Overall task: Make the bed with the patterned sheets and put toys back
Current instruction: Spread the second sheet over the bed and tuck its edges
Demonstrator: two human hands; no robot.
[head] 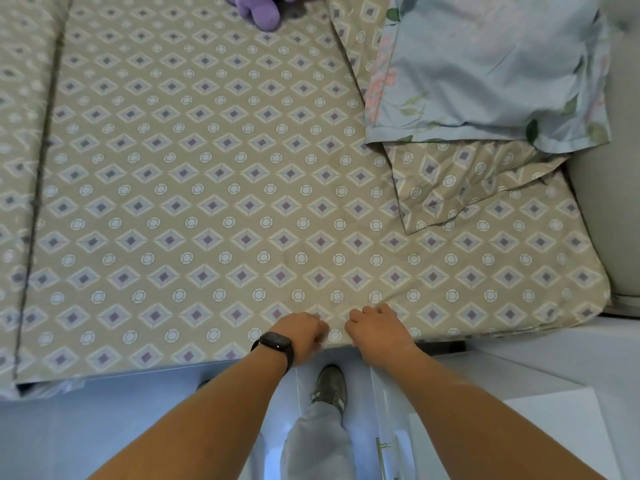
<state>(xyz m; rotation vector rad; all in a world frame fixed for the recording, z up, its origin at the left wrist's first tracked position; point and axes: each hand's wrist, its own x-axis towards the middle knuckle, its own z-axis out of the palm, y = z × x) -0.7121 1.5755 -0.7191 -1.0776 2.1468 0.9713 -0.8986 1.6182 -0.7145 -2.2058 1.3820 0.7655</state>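
Note:
A beige patterned sheet [207,188] with diamonds and circles covers the mattress. At the bed's near edge my left hand [304,332], with a black watch on its wrist, grips the sheet's edge with curled fingers. Right beside it my right hand [375,327] grips the same edge. A pillow in the matching patterned case [460,188] lies at the right, with a light blue floral pillow [485,67] on top of it. A purple plush toy [258,10] lies at the far edge, partly cut off by the frame.
A folded patterned cover [20,188] lies along the left side of the bed. A padded grey headboard [613,188] rises at the right. White furniture with a metal handle [384,455] stands at the lower right. My leg and shoe [329,382] are on the pale floor.

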